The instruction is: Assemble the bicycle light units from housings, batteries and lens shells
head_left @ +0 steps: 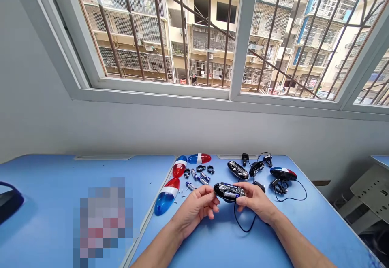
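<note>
Between my hands is a black oval bike-light housing [225,188], its open face up and silver-blue batteries [231,194] lying in it. My right hand [258,203] grips its right end between thumb and fingers. The thumb and forefinger of my left hand [197,205] are closed on its left end. A black cable [245,230] loops down below the housing to the table. Just beyond my left hand lie several loose batteries [204,177] and small screws [182,191]. Black ring clamps [201,168] sit behind the batteries.
Red, white and blue oval covers [167,196] line the left side of the blue table [291,231]. Further open housings [238,169] and a covered light [283,173] with its cable lie at the back right. A blurred patch [103,219] covers something on the left table. A barred window stands behind.
</note>
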`<state>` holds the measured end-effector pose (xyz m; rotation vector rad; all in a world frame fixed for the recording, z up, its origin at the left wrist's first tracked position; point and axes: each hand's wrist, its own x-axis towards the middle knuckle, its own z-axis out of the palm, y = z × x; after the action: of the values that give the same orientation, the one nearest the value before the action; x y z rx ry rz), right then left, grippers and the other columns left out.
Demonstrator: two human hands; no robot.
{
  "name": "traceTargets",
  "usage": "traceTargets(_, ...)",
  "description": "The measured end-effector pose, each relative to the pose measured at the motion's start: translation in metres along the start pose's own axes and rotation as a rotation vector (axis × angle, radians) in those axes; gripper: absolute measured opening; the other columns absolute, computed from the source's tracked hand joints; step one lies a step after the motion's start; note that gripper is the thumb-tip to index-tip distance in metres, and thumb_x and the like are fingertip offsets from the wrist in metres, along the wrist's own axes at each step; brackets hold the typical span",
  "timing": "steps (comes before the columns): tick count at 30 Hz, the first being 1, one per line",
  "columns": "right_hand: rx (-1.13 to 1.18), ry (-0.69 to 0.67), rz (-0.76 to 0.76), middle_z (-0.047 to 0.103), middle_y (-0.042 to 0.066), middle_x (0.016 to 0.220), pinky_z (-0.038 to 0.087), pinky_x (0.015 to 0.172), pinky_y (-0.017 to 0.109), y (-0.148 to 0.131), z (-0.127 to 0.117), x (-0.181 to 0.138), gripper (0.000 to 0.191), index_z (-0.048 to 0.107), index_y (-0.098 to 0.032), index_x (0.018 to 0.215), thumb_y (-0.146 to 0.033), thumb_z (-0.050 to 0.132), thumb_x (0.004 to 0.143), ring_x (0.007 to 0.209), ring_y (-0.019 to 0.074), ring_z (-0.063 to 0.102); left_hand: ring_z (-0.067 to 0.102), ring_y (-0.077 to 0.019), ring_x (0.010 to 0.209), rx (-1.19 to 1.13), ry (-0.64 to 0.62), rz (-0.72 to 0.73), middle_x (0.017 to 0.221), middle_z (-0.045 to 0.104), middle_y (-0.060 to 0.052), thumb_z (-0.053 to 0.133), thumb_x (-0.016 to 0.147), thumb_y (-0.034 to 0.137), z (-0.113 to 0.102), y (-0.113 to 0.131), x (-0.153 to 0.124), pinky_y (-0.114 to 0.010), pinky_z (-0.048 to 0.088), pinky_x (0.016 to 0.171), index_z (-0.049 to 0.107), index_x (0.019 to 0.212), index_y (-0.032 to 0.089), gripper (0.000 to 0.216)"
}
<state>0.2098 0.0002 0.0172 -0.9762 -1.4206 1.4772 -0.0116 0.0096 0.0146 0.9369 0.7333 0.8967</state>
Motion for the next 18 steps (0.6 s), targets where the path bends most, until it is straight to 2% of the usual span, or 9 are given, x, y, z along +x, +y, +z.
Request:
traceTargets(3, -0.015, 0.006, -0.008, 0.065, 0.001, 0.085, 0.054, 0.064, 0.031, -0.001, 0.0, 0.0, 0.055, 0.07, -0.02, 0.106, -0.05, 0.083, 0.062, 0.065, 0.0147, 0.058, 0.059, -0.0124, 0.056, 0.04, 0.014, -0.008, 0.069, 0.066, 0.0, 0.084, 0.062, 0.05, -0.001, -0.003, 0.001, -0.02, 0.044, 0.046, 0.055, 0.077, 0.018, 0.046)
traceTargets(5, -0.021, 0.02, -0.005, 0.064, 0.001, 0.082, 0.055, 0.064, 0.031, 0.0, 0.0, 0.0, 0.055, 0.07, -0.02, 0.106, -0.051, 0.083, 0.062, 0.064, 0.0146, 0.058, 0.058, -0.0143, 0.056, 0.183, 0.064, 0.019, 0.067, 0.064, 0.0, 0.078, 0.067, 0.05, -0.003, -0.004, 0.0, -0.021, 0.04, 0.045, 0.056, 0.078, 0.019, 0.04)
traceTargets(8, -0.016, 0.048, -0.01, 0.065, 0.001, 0.083, 0.055, 0.063, 0.03, 0.002, -0.001, 0.001, 0.055, 0.07, -0.02, 0.105, -0.049, 0.083, 0.061, 0.065, 0.0143, 0.058, 0.058, -0.0179, 0.06, 0.632, 0.222, 0.192, 0.067, 0.063, 0.0, 0.064, 0.079, 0.043, -0.013, 0.004, -0.007, -0.024, 0.039, 0.05, 0.061, 0.077, 0.021, 0.023)
traceTargets(10, -0.015, 0.069, -0.02, 0.066, 0.002, 0.084, 0.055, 0.062, 0.03, 0.004, -0.001, 0.001, 0.054, 0.07, -0.02, 0.105, -0.048, 0.083, 0.061, 0.068, 0.0151, 0.058, 0.058, -0.0197, 0.068, 0.98, 0.361, 0.35, 0.072, 0.064, -0.001, 0.056, 0.083, 0.034, -0.021, 0.016, -0.014, -0.026, 0.04, 0.059, 0.064, 0.077, 0.022, 0.016)
traceTargets(11, -0.016, 0.076, -0.021, 0.066, 0.002, 0.085, 0.055, 0.061, 0.03, 0.005, -0.001, 0.002, 0.054, 0.07, -0.02, 0.105, -0.048, 0.083, 0.061, 0.069, 0.0157, 0.059, 0.058, -0.0204, 0.07, 1.13, 0.445, 0.383, 0.075, 0.065, -0.001, 0.054, 0.084, 0.03, -0.025, 0.023, -0.018, -0.026, 0.039, 0.061, 0.065, 0.078, 0.023, 0.015)
traceTargets(13, -0.017, 0.081, -0.014, 0.066, 0.002, 0.084, 0.054, 0.061, 0.03, 0.006, -0.002, 0.002, 0.055, 0.069, -0.02, 0.107, -0.046, 0.083, 0.061, 0.07, 0.0166, 0.059, 0.056, -0.0206, 0.067, 1.376, 0.613, 0.337, 0.073, 0.064, -0.001, 0.049, 0.085, 0.025, -0.03, 0.037, -0.026, -0.027, 0.034, 0.058, 0.064, 0.075, 0.023, 0.018)
traceTargets(14, -0.017, 0.079, -0.008, 0.065, 0.002, 0.084, 0.054, 0.061, 0.031, 0.007, -0.002, 0.003, 0.055, 0.069, -0.02, 0.108, -0.045, 0.083, 0.061, 0.071, 0.0169, 0.059, 0.055, -0.0203, 0.065, 1.469, 0.651, 0.281, 0.073, 0.064, -0.002, 0.047, 0.085, 0.022, -0.031, 0.043, -0.029, -0.027, 0.03, 0.055, 0.062, 0.073, 0.022, 0.02)
traceTargets(18, -0.024, 0.074, 0.005, 0.065, 0.002, 0.085, 0.053, 0.061, 0.03, 0.009, -0.004, 0.003, 0.054, 0.068, -0.02, 0.108, -0.043, 0.083, 0.061, 0.072, 0.0171, 0.059, 0.053, -0.0211, 0.06, 1.601, 0.635, 0.172, 0.066, 0.061, -0.004, 0.051, 0.08, 0.013, -0.026, 0.05, -0.032, -0.028, 0.023, 0.053, 0.058, 0.063, 0.02, 0.02)
